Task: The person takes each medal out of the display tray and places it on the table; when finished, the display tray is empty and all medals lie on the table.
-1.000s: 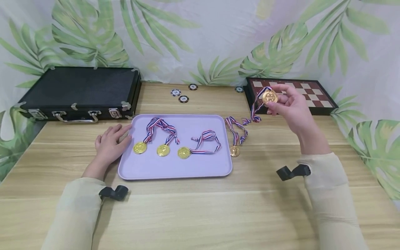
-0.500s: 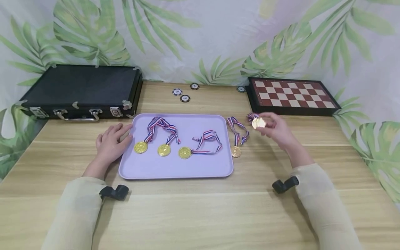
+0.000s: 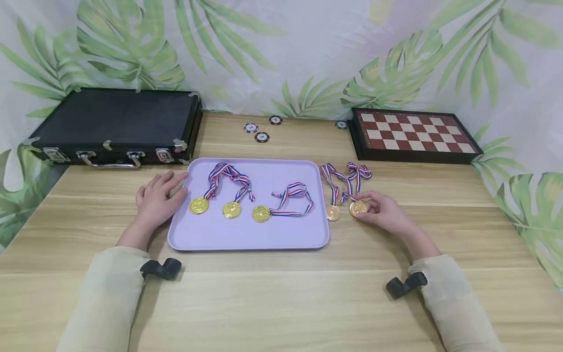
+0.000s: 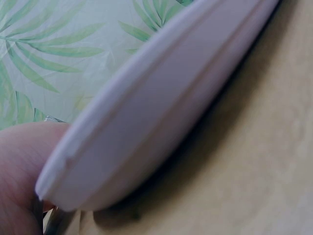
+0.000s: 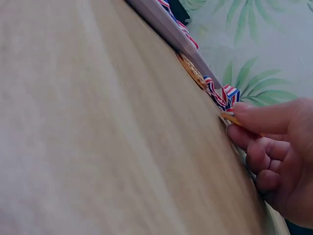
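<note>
My right hand (image 3: 383, 211) pinches the edge of a gold medal (image 3: 358, 209) at table level, right of the tray; its striped ribbon (image 3: 359, 171) lies bunched behind it. In the right wrist view, thumb and fingers grip the medal (image 5: 230, 118) by its rim. Just left of it a bronze-toned medal (image 3: 333, 213) lies against the tray's right side. On the lilac tray (image 3: 246, 239) are three gold medals with red, white and blue ribbons, the rightmost medal (image 3: 261, 213) lying flat. My left hand (image 3: 159, 201) rests on the table, its fingers touching the tray's left edge.
A black case (image 3: 119, 120) with metal latches stands at the back left. A checkered game board (image 3: 415, 133) lies at the back right. Several poker chips, one a white-faced chip (image 3: 251, 127), lie along the back near the leaf-patterned cloth (image 3: 316, 58).
My right hand has come down and toward me from in front of the game board, bringing the medal onto the table beside the bronze-toned one. The left hand has stayed at the tray.
</note>
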Demonstrator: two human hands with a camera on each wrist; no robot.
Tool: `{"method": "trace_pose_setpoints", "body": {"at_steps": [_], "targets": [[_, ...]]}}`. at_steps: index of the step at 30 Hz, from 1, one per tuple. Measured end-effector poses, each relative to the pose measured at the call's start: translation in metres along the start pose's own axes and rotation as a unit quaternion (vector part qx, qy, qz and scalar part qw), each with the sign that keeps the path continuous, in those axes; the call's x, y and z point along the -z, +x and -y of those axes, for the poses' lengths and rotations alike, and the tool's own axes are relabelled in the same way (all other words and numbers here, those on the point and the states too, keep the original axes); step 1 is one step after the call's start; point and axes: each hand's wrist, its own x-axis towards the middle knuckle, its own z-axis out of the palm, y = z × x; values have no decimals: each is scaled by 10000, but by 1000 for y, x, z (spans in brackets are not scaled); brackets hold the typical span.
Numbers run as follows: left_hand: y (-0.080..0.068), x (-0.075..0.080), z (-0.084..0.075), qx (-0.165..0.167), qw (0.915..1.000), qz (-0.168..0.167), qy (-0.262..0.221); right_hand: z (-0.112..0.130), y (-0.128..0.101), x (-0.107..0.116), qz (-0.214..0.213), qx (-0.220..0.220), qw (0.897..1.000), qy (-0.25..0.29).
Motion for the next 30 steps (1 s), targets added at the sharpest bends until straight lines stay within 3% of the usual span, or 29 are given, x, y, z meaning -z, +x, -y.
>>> {"method": "trace_pose_setpoints", "body": {"at_steps": [11,15,18,23,26,30], "targets": [[1,1,0,24,10000,-9,7,-2,-1,-2,-86,387,9943,-988],[1,2,-1,-12,10000,-15,23,2,-2,1,-102,384,9974,-599],[0,2,-1,-38,10000,-15,44,10,-2,4,-347,359,9986,-161],[0,2,0,-32,10000,-12,70,44,2,-7,-689,563,9959,174],[0,2,0,-47,10000,-20,72,70,7,-30,-418,884,9943,429],[0,1,-1,-47,10000,-33,65,99,14,-72,483,1113,9889,861]]}}
